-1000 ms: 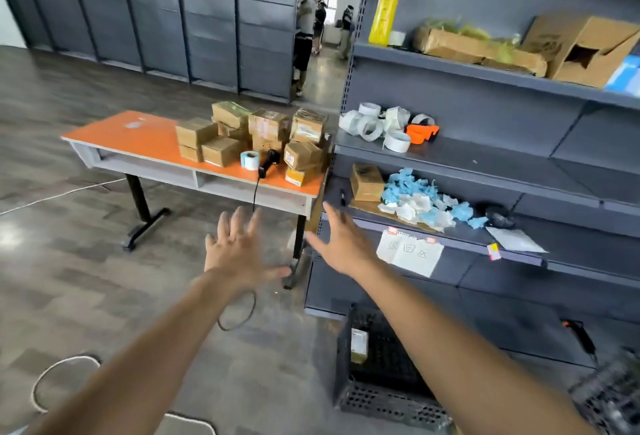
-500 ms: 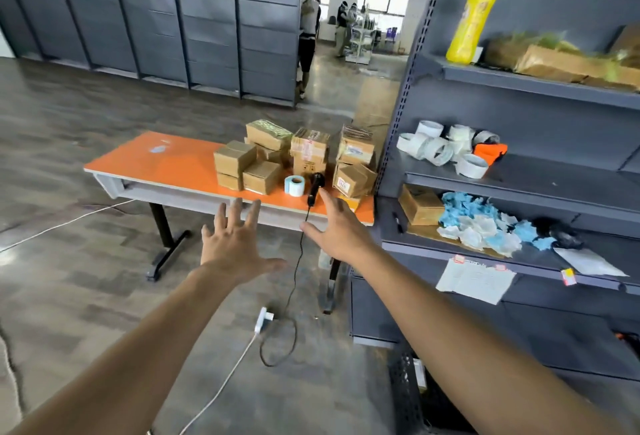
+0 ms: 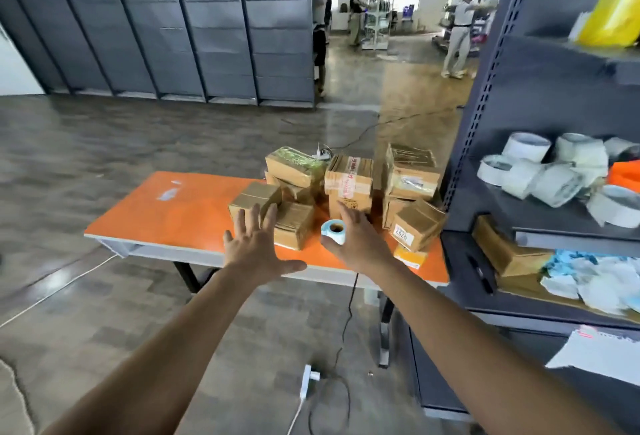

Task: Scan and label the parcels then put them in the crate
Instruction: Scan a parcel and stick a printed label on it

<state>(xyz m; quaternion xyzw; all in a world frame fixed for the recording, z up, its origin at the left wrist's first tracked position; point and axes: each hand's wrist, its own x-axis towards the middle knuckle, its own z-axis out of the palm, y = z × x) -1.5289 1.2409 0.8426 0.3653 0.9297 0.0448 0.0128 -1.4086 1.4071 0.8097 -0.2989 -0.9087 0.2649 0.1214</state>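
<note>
Several brown cardboard parcels (image 3: 348, 180) are stacked on the right half of an orange table (image 3: 173, 213). A small blue label roll (image 3: 334, 229) stands near the table's front edge. My left hand (image 3: 258, 247) reaches out flat with fingers spread, in front of the nearest parcel (image 3: 292, 223), holding nothing. My right hand (image 3: 360, 240) stretches forward with straight fingers just right of the label roll and covers the scanner; only the scanner's black cable (image 3: 349, 299) shows, hanging off the table edge. No crate is in view.
A dark metal shelf rack (image 3: 485, 95) stands right of the table, holding tape rolls (image 3: 540, 171), a box (image 3: 502, 247) and crumpled blue and white paper (image 3: 588, 275). A power strip (image 3: 306, 379) and cables lie on the floor. People stand far behind.
The view has moved closer to the table and lifted, so the floor crate has dropped out of sight. Both hands have stretched further forward, over the table's front edge.
</note>
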